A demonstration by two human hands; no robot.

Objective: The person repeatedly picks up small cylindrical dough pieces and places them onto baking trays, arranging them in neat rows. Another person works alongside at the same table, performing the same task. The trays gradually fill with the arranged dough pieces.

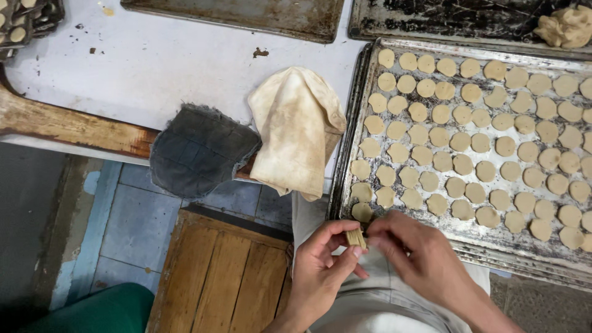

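- My left hand (320, 265) sits closest to me, just above my lap, with thumb and fingers closed around a small ribbed piece of dough (355, 238).
- My right hand (419, 259) meets it from the other side, fingertips pinched against the same piece, so both hands are together on it at the near corner of the baking tray (357, 92).
- The tray lies on the bench (154, 61) to my right and is nearly covered with rows of flat dough rounds (459, 142); the nearest round lies just beyond my fingers.
- I judge the step in hand to be shaping or parting one more piece off this lump, with most of the tray already laid.
- The next move, as I see it, calls for a light pinch so the piece stays even, then a free spot along the tray's near edge without touching its neighbours.
- A cream cloth (299, 126) and a dark grey cloth (200, 148) hang over the bench edge to the left.
- A larger lump of dough (567, 26) rests on a dark tray (444, 18) at the far right.
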